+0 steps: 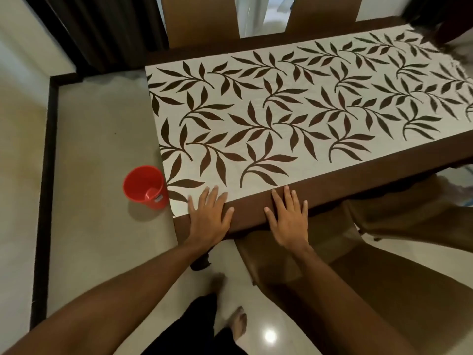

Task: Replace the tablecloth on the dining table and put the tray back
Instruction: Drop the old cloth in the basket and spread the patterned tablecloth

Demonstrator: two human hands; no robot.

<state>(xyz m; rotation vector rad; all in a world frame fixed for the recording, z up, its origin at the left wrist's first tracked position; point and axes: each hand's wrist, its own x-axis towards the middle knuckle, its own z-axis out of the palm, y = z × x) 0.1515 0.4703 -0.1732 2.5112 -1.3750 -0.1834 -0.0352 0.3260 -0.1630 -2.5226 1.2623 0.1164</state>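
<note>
Both spread flat, my left hand [208, 219] and right hand [289, 221] press the leaf-printed white-and-brown tablecloth [294, 106] at six o'clock; uneven pushing could skew it.

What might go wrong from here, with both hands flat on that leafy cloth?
The left hand and right hand press only the near edge, so a push may slide the cloth askew. The red cup stands on the floor by the cloth's corner; a step could knock it over.
</note>
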